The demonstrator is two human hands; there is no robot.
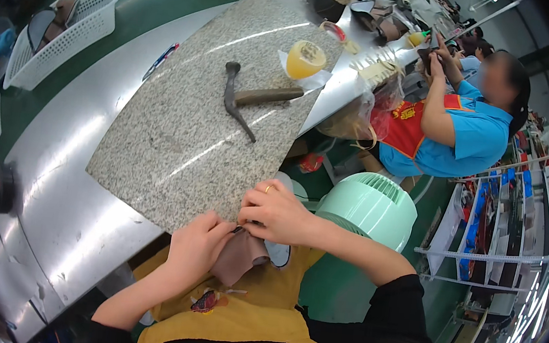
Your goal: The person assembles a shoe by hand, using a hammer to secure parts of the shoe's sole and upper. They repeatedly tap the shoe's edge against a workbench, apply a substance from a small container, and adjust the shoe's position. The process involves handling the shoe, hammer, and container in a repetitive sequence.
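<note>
A mauve-brown piece of leather (237,260), which looks like a shoe upper with a pale grey-blue lining part at its right, hangs over my lap at the slab's near edge. My left hand (194,252) pinches its top edge from the left. Close against it, my right hand (275,211) is closed on the same edge, fingers bent and a ring on one of them. The fingertips of both hands nearly meet there, over a small dark strip. On the speckled granite slab (155,151) ahead lies a hammer (266,96) with a dark curved head and wooden handle.
A yellow tub-like block (305,60) rests beyond the hammer. White baskets (67,33) stand at the far left, one holding shoe parts. A mint-green fan (372,210) is close by my right arm. A co-worker in blue (458,135) sits at the right, near plastic bags (363,107).
</note>
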